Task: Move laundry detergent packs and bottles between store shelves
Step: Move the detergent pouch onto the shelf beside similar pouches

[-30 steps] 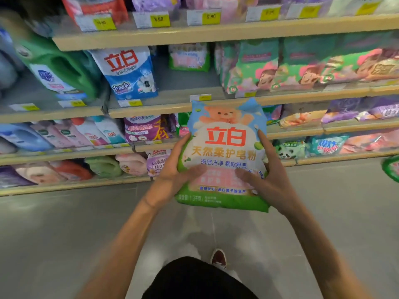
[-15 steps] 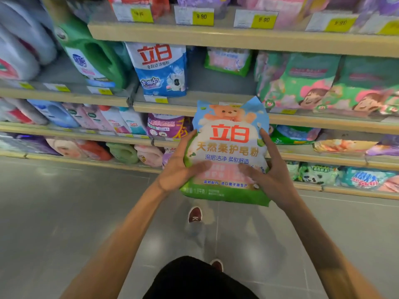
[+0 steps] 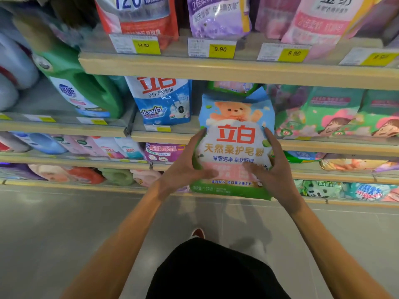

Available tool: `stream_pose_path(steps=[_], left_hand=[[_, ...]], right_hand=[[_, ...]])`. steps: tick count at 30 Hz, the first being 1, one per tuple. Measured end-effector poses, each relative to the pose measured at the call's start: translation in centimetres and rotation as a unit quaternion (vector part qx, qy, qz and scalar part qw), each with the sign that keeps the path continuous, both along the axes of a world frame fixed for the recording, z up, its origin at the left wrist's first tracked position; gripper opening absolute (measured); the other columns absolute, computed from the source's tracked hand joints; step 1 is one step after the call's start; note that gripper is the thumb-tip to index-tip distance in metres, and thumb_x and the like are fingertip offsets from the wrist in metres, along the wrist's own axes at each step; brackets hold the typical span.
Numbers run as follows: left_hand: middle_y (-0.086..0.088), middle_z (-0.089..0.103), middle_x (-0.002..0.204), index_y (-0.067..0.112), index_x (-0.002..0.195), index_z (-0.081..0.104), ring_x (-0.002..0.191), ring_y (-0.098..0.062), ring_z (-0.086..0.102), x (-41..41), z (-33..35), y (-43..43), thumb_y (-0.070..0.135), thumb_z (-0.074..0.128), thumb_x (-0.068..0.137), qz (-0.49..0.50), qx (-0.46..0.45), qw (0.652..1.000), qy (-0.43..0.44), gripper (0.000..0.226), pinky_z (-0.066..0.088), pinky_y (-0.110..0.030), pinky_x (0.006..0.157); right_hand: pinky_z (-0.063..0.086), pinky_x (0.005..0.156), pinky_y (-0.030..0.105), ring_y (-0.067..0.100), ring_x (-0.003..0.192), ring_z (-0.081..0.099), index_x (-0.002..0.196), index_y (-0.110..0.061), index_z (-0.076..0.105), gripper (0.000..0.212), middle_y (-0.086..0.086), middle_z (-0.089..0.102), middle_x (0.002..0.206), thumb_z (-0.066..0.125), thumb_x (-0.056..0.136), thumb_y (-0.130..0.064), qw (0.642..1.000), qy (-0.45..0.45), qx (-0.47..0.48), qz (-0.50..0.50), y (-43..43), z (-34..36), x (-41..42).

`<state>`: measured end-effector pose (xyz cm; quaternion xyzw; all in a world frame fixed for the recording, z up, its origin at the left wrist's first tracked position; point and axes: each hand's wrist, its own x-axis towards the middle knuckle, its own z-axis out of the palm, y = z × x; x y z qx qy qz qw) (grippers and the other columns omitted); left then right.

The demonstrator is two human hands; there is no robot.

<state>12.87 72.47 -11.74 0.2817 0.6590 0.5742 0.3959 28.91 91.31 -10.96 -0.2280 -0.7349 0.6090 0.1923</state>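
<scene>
While both hands, left hand (image 3: 183,169) and right hand (image 3: 274,175), grip the bear-print detergent pack (image 3: 234,145) by its sides (mid-carry, I judge), it hangs before the middle shelf (image 3: 164,137), not yet set down.

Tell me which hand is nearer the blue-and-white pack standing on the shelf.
Left. The left hand grips the left edge of the bear pack, just below and right of the blue-and-white pack; the right hand grips the opposite edge, farther off.
</scene>
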Motion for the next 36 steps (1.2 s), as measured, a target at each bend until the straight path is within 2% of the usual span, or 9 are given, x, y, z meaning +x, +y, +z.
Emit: stream_pose_path(steps=[4, 9, 13, 18, 22, 25, 28, 31, 36], left_hand=[[0.007, 0.037, 0.154, 0.038, 0.156, 0.023, 0.131, -0.014, 0.055, -2.3, -0.5, 1.2, 0.002, 0.086, 0.072, -0.015, 0.004, 1.0, 0.017, 0.111, 0.055, -0.048, 0.101], [0.002, 0.045, 0.146, 0.032, 0.154, 0.025, 0.124, -0.013, 0.06, -4.1, -2.0, 3.5, -0.01, 0.082, 0.072, 0.015, 0.042, 0.998, 0.05, 0.108, 0.057, -0.044, 0.097], [0.006, 0.05, 0.135, 0.024, 0.155, 0.024, 0.115, -0.004, 0.064, -4.8, -3.8, 5.1, -0.018, 0.076, 0.073, 0.038, 0.076, 0.994, 0.067, 0.106, 0.06, -0.031, 0.083], [0.002, 0.045, 0.149, 0.03, 0.154, 0.028, 0.129, -0.015, 0.057, -5.8, -5.2, 7.1, -0.015, 0.079, 0.073, 0.07, 0.12, 0.985, 0.105, 0.105, 0.055, -0.04, 0.1], [0.007, 0.043, 0.145, 0.028, 0.151, 0.027, 0.12, 0.009, 0.055, -7.0, -4.5, 9.1, -0.014, 0.078, 0.074, 0.076, 0.151, 0.97, 0.175, 0.101, 0.052, -0.018, 0.094], [0.017, 0.041, 0.142, 0.035, 0.149, 0.026, 0.121, 0.01, 0.053, -8.3, -4.6, 10.5, -0.01, 0.08, 0.075, 0.079, 0.152, 0.961, 0.216, 0.102, 0.052, -0.019, 0.095], [0.015, 0.042, 0.145, 0.032, 0.154, 0.025, 0.125, 0.002, 0.054, -9.6, -4.8, 11.8, -0.008, 0.08, 0.076, 0.069, 0.141, 0.956, 0.248, 0.104, 0.054, -0.024, 0.097], [0.006, 0.044, 0.146, 0.029, 0.156, 0.021, 0.123, -0.001, 0.058, -11.2, -5.2, 12.9, -0.008, 0.079, 0.078, 0.059, 0.139, 0.951, 0.27, 0.104, 0.055, -0.023, 0.093], [0.009, 0.04, 0.148, 0.03, 0.156, 0.019, 0.122, 0.01, 0.054, -12.4, -7.0, 14.1, -0.003, 0.081, 0.078, 0.093, 0.139, 0.937, 0.306, 0.104, 0.051, -0.014, 0.093]], right_hand=[[0.057, 0.08, 0.02, 0.002, 0.112, 0.065, 0.153, -0.029, 0.032, 0.09, -0.022, 0.05, 0.135, 0.077, 0.081, 0.002, 1.0, 0.012, 0.022, -0.014, 0.8, -0.5, -1.8], [0.049, 0.083, 0.008, -0.014, 0.113, 0.055, 0.154, -0.022, 0.029, 0.089, -0.024, 0.042, 0.135, 0.074, 0.083, 0.005, 0.997, 0.039, 0.062, -0.022, 2.2, -1.5, -4.3], [0.035, 0.087, -0.003, -0.025, 0.12, 0.037, 0.153, -0.041, 0.026, 0.089, -0.036, 0.032, 0.141, 0.075, 0.086, -0.01, 0.993, 0.036, 0.104, -0.039, 3.3, -3.0, -5.2], [0.029, 0.094, -0.004, -0.026, 0.127, 0.029, 0.153, -0.044, 0.024, 0.087, -0.037, 0.027, 0.149, 0.073, 0.088, -0.012, 0.985, 0.061, 0.159, -0.037, 5.6, -3.9, -6.5], [0.031, 0.1, 0.006, -0.022, 0.129, 0.031, 0.154, -0.041, 0.022, 0.085, -0.029, 0.026, 0.156, 0.072, 0.09, -0.015, 0.977, 0.101, 0.183, -0.041, 7.3, -4.1, -8.1], [0.033, 0.094, 0.0, -0.027, 0.125, 0.03, 0.154, -0.041, 0.02, 0.086, -0.032, 0.024, 0.155, 0.071, 0.09, -0.018, 0.971, 0.109, 0.207, -0.056, 8.3, -4.5, -9.2], [0.041, 0.103, 0.024, -0.008, 0.131, 0.038, 0.153, -0.046, 0.021, 0.085, -0.03, 0.035, 0.151, 0.071, 0.09, -0.017, 0.971, 0.118, 0.194, -0.079, 8.9, -4.9, -10.4], [0.052, 0.093, 0.039, 0.01, 0.122, 0.055, 0.15, -0.052, 0.02, 0.084, -0.031, 0.051, 0.13, 0.07, 0.091, -0.02, 0.968, 0.129, 0.193, -0.094, 9.3, -5.5, -11.7], [0.054, 0.076, 0.055, 0.039, 0.094, 0.063, 0.151, -0.053, 0.016, 0.085, 0.011, 0.065, 0.126, 0.068, 0.091, -0.023, 0.955, 0.139, 0.237, -0.115, 10.7, -7.2, -14.0]])
